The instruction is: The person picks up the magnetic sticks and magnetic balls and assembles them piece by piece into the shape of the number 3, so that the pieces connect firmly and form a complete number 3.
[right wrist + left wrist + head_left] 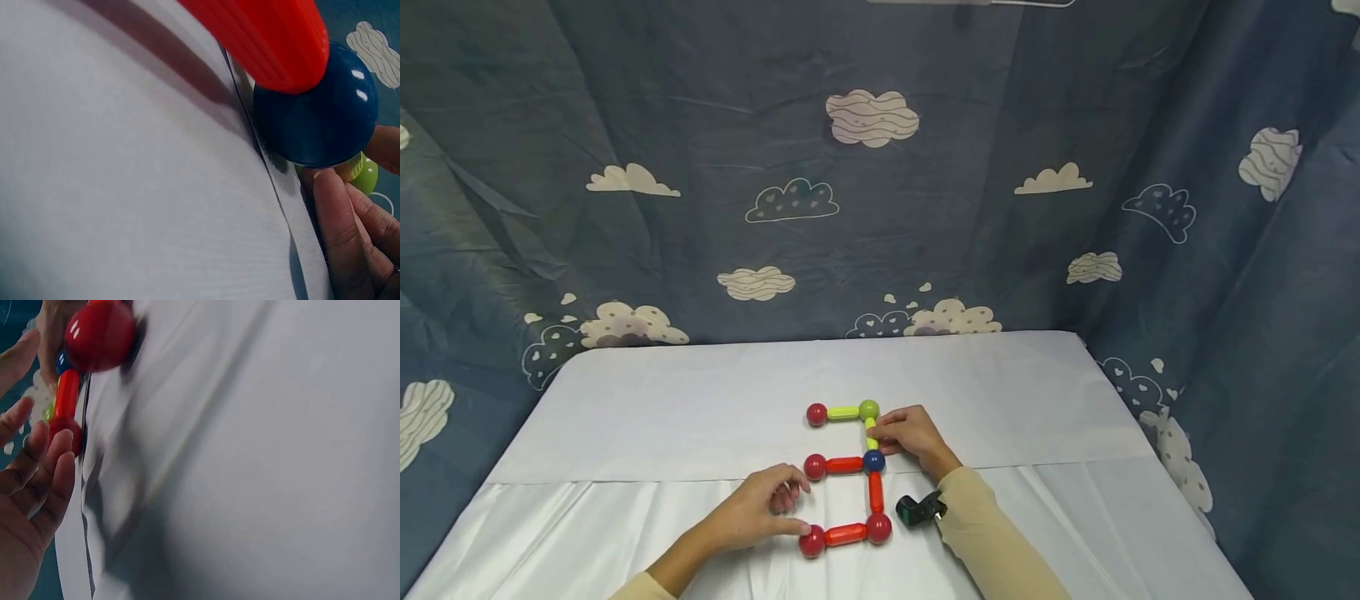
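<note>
Magnetic rods and balls lie joined on the white cloth, in the shape of a digit-like figure. In the head view my right hand point(913, 435) pinches the yellow-green rod point(872, 444) that runs between the green ball point(868, 409) and the blue ball point(873, 461). The right wrist view shows those fingertips point(334, 200) just beyond the blue ball, under a red rod point(269, 40). My left hand point(756, 508) has its thumb at the front left red ball point(812, 542), its other fingers loosely bent near the middle red ball point(815, 467).
Red rods point(846, 534) join the front balls, including a red corner ball point(878, 527). Another yellow-green rod point(843, 412) leads to a red ball point(816, 415) at the back left. A dark wrist camera point(919, 509) sits by the right sleeve. A cloud-patterned curtain point(925, 208) hangs behind the table.
</note>
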`<state>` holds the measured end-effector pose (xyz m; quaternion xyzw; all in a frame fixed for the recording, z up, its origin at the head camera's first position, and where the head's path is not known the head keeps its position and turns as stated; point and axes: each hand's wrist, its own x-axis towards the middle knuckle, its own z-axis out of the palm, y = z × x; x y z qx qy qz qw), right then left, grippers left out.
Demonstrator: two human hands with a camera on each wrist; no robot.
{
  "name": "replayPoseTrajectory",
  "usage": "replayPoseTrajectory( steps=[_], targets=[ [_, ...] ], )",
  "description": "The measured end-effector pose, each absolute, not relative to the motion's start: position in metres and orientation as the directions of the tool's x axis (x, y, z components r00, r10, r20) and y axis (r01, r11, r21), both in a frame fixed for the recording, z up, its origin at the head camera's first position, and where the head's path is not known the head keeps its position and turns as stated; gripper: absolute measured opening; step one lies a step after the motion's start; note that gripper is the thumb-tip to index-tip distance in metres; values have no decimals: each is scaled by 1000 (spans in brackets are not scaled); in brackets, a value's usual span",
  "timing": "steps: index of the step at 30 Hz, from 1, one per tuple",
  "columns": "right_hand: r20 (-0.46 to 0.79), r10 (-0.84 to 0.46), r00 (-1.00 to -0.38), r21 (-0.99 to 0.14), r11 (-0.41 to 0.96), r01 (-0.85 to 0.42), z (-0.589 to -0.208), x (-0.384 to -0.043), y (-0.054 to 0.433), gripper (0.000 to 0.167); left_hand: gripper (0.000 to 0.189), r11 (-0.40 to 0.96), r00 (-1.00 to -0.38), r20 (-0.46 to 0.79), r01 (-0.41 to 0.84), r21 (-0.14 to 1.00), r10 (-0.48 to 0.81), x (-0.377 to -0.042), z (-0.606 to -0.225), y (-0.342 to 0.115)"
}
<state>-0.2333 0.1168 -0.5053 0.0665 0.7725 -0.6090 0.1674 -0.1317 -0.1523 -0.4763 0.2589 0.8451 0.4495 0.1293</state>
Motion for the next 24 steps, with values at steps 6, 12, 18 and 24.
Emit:
replayPoseTrajectory(
  steps=[6, 12, 18, 24],
  targets=[
    [-338, -94, -936, -917, 254, 306, -508, -235, 117, 27, 46, 484, -776, -36, 356, 799, 630, -124, -477, -144],
    [-346, -83, -935, -910, 272, 313, -507, -233, 114, 27, 37, 534, -751, -68, 399, 745, 657, -123, -480, -139],
    [-364, -66, -929, -897, 293, 331, -504, -234, 113, 29, 32, 547, -757, -43, 431, 718, 652, -126, -477, -139],
    [-362, -63, -930, -900, 282, 331, -503, -235, 112, 28, 35, 529, -759, -36, 418, 738, 650, -129, -479, -142]
  ],
)
